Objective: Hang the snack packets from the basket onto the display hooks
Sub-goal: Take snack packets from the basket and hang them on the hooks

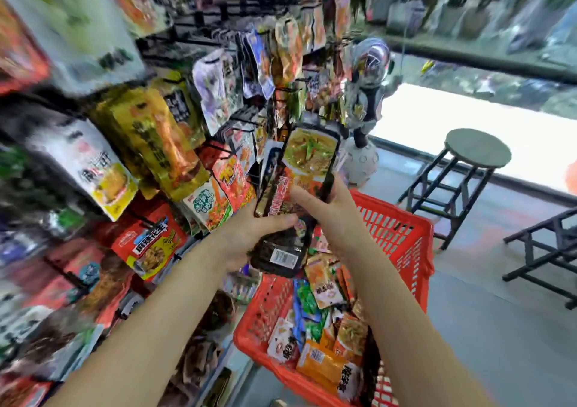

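Item: black snack packet (304,169), long axis upright, clamped at its lower half between your left hand (249,235) and right hand (324,210), held above the red basket (402,235), its top just beside the display hooks (237,121) up-left.

A black snack packet (307,160) with a food picture stands upright above the red basket (402,235) of mixed packets, near the black display hooks (237,122).

One red basket (402,238), two hands (249,235) (327,210), one round stool (477,147), one astronaut figure (368,91); hanging packets too blurred to count.
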{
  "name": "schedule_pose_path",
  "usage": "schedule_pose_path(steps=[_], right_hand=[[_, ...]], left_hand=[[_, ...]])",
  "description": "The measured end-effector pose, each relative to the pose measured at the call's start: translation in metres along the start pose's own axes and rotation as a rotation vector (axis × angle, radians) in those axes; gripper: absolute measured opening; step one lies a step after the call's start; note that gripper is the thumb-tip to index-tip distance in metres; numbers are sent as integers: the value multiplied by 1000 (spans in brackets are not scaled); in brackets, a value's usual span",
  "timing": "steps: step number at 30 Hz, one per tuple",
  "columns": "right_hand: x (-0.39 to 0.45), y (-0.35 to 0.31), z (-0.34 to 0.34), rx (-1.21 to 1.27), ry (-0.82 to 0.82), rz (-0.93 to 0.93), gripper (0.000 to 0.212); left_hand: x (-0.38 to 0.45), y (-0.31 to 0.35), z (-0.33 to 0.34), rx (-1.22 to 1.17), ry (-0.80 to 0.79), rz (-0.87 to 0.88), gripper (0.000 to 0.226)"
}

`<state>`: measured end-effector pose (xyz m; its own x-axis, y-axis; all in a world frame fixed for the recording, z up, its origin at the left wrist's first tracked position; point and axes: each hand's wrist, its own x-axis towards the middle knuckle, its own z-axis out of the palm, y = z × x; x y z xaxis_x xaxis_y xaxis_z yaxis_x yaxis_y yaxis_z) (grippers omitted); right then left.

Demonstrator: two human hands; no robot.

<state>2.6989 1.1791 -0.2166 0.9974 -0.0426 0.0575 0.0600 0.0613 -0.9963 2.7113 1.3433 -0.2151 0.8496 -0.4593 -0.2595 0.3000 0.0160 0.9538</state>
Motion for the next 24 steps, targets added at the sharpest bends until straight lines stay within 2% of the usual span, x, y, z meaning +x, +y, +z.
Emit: schedule_pose_path(steps=[4, 5, 7, 8, 9, 14, 17, 18, 20, 21, 22, 23, 24], right_hand=[[6, -10, 10, 38, 31, -27, 29], [7, -12, 12, 40, 13, -21, 26], [11, -13, 15, 24, -57, 4, 25], [13, -15, 16, 15, -101, 15, 23], [14, -16, 18, 3, -134, 21, 21], [21, -24, 31, -29, -181, -12, 24], [24, -29, 32, -37, -186, -18, 20], [25, -30, 33, -30, -178, -28, 25], [27, -31, 34, -20, -152, -33, 49], [25, -32, 35, -10, -134, -38, 54], [25, -33, 36, 1, -104, -45, 51], [24, -32, 36, 13, -85, -51, 45], [25, -29, 36, 33, -69, -41, 42]], left_hand=[[-10, 8, 3, 75, 148, 49, 30], [-14, 9, 1, 47, 204, 32, 47], [-22, 14, -6, -33, 294, -21, 100], [-26, 17, -10, -68, 323, -28, 114], [-30, 21, -14, -102, 334, -25, 116], [-45, 44, -17, -113, 452, 60, 82], [-50, 50, -18, -166, 483, 116, 22], [-51, 51, -17, -171, 476, 134, 17], [-52, 50, -21, -175, 463, 167, 33], [-53, 49, -24, -180, 482, 170, 59], [-53, 47, -27, -162, 524, 161, 95], [-53, 48, -28, -139, 549, 125, 118], [-54, 46, -30, -145, 546, 113, 122]])
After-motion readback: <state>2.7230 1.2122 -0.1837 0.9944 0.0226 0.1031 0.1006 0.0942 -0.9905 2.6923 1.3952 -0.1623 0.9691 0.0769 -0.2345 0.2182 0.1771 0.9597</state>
